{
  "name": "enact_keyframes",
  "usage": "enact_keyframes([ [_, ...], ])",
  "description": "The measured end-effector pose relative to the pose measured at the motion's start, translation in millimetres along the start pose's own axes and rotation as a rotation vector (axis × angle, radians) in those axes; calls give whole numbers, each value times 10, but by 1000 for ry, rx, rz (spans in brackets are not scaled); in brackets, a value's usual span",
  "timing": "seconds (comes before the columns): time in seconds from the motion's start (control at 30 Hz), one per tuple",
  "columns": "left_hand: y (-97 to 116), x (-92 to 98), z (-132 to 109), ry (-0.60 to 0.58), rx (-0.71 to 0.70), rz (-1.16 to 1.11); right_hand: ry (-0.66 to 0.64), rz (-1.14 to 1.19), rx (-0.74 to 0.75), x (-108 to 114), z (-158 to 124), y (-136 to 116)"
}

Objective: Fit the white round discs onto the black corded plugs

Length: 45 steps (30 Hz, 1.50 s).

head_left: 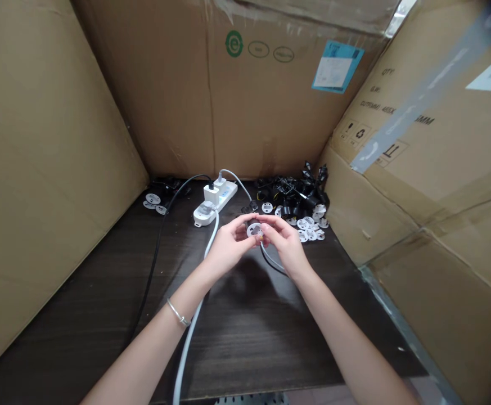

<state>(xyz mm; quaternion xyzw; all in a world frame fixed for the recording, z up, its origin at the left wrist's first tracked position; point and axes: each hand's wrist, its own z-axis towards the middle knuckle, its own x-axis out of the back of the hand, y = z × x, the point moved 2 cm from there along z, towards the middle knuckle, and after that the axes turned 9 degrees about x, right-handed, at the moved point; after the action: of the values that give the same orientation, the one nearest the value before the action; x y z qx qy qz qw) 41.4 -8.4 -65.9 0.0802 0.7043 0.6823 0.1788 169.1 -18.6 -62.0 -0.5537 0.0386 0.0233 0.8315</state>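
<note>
Both hands meet over the middle of the table around a small white round disc with cut-outs (253, 229). A dark part shows behind the disc, but my fingers cover most of it. My left hand (228, 244) closes on the disc's left side, thumb at its lower edge. From the other side my right hand (286, 243) grips it, thumb pressed on the face. Just beyond the right hand lie several similar white discs (310, 223) beside a heap of black parts with wires (296, 194).
A white power strip (227, 195) with plugged-in adapters stands behind the hands. Its white cable (192, 332) and a black cable (154, 261) run toward the front. More discs (153, 199) and black parts lie at the back left. Cardboard walls (165, 84) enclose the dark table (245, 343).
</note>
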Motion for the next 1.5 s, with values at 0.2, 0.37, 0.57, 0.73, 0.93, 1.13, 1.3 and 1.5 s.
enact_keyframes([
  [0.2, -27, 46, 6, 70, -82, 71, -8, 8, -32, -10, 16, 84],
  [0.37, 57, 8, -30, 17, -108, 74, 4, -65, 93, -2, 0, 68],
  [0.57, 39, 4, -23, 43, -115, 47, 17, -71, 136, -31, -24, 62],
  [0.73, 47, 39, -29, 144, -166, 111, 8, -38, 115, -56, -40, 25],
  [0.93, 86, 51, -39, 110, -121, 125, -57, -64, 74, -68, -50, 14],
  [1.13, 99, 49, -46, 40, -20, 109, -44, -130, 136, -37, -27, 50],
  [1.3, 71, 60, -16, 75, -25, 97, -30, -102, 109, -62, -43, 72],
  [1.5, 14, 54, -6, 105, -50, 136, -68, -71, -80, -51, -51, 114],
])
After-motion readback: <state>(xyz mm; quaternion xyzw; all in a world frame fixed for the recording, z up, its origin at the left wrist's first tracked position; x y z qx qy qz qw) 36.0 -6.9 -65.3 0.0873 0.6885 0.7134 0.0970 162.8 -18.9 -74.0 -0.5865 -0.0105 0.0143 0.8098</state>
